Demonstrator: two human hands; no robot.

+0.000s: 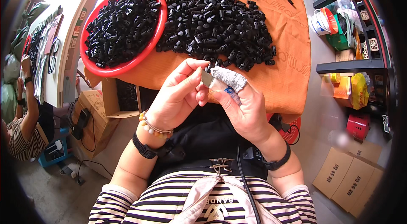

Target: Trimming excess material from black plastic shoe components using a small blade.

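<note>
Above my lap, close to the table's near edge, my two hands meet. My left hand (180,90) is closed in a pinch; a small black plastic piece (208,66) shows at its fingertips, partly hidden. My right hand (243,107) wears a grey knitted cover (229,78) over the index finger and is closed around a small flat grey piece (207,78) with a whitish wrapping with blue marks. That grey piece points at my left fingertips. Just beyond lies a big heap of small black cylindrical plastic pieces (212,24), which look like cord locks.
A red basin (160,37) full of similar black pieces stands on the orange tablecloth (288,50), left of the heap. Cardboard boxes (95,118) stand below left. On the right are a dark shelf (352,68) with bags and flattened cardboard (349,177). A person in stripes (25,135) shows far left.
</note>
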